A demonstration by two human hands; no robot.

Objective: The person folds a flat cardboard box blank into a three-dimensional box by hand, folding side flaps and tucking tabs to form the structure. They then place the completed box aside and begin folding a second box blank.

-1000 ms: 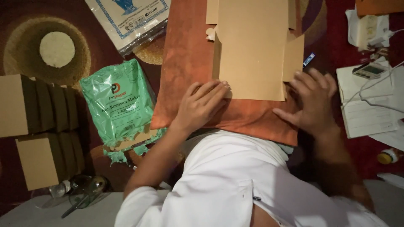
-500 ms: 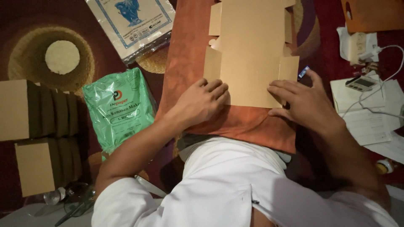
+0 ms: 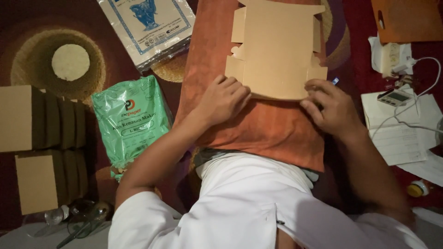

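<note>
Head view: both hands, left (image 3: 224, 99) and right (image 3: 330, 107), press the flat box blank (image 3: 275, 48), unfolded; folded boxes (image 3: 34, 117) stacked left.

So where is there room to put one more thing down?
Bare orange board shows below the flat card box, between the left hand and right hand. Dark rug is free left of the white packet. The right side is crowded: papers, cable, small device.
</note>
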